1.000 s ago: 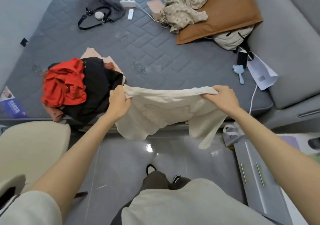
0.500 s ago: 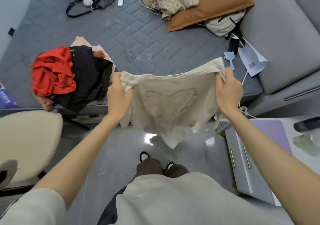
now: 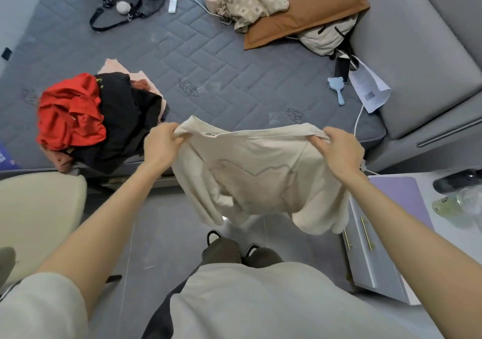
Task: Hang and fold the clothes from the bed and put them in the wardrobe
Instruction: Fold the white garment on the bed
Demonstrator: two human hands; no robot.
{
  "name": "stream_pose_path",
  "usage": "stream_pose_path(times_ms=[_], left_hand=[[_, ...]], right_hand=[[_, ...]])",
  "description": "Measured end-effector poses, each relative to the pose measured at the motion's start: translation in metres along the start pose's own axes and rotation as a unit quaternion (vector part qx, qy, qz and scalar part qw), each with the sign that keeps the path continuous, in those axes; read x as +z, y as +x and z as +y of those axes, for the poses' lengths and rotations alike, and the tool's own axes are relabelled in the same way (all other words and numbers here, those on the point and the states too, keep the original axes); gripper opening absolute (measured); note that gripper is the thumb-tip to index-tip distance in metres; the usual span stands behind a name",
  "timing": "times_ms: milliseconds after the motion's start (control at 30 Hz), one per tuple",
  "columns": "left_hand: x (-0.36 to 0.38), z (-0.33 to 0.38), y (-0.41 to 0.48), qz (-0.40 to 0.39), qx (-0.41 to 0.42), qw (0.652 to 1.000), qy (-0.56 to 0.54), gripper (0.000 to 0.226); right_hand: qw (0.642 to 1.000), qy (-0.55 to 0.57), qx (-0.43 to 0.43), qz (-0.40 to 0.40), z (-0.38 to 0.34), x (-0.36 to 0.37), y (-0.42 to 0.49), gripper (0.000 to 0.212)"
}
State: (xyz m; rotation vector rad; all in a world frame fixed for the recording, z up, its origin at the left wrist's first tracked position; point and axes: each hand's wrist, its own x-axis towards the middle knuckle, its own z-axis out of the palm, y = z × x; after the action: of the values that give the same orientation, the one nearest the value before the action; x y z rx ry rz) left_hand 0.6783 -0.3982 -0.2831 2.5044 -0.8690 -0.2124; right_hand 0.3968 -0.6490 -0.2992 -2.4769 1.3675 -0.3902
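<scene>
Far left: a cream chair [image 3: 39, 208] is sitting beside the bed [image 3: 208, 59]. On the bed's near-left corner a clothes pile is lying: red garment [image 3: 69, 111] on top of a black garment [image 3: 125, 127], pink fabric [image 3: 114, 67] peeking out behind. Your left hand [image 3: 163, 145] is pinching one top corner of the cream T-shirt [image 3: 250, 177], fingers closed on the fabric. The shirt is hanging spread in the air over the floor, just off the bed's near edge, faint outline print facing you, its lower part bunched and draping. Your right hand [image 3: 339, 150] is gripping the other top corner, also closed on it. Further right on the mattress: a blue hairbrush [image 3: 336, 88], a phone [image 3: 342, 68], a paper sheet [image 3: 369, 88]. Far right, a white bench [image 3: 456, 234] is carrying a purple pad [image 3: 401, 195].
</scene>
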Motion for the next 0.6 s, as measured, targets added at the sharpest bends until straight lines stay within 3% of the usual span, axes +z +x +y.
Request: stream_pose_path(times_ms=[167, 267, 433, 600], left_hand=[[0.007, -0.014, 0.002, 0.035, -0.058, 0.993, -0.099, 0.032], [0.005, -0.019, 0.013, 0.048, -0.055, 0.997, -0.040, 0.036], [-0.005, -0.038, 0.060, 0.037, 0.091, 0.986, 0.136, 0.036], [0.005, -0.058, 0.136, 0.010, 0.108, 0.981, 0.161, 0.035]], right_hand=[[0.996, -0.057, -0.074, -0.004, -0.026, 0.015, 0.011, 0.028], [0.995, -0.076, -0.058, -0.030, -0.033, 0.023, 0.029, 0.031], [0.988, -0.114, -0.033, -0.100, -0.046, 0.042, 0.068, 0.041], [0.991, -0.102, -0.005, -0.088, -0.072, 0.066, 0.127, 0.058]])
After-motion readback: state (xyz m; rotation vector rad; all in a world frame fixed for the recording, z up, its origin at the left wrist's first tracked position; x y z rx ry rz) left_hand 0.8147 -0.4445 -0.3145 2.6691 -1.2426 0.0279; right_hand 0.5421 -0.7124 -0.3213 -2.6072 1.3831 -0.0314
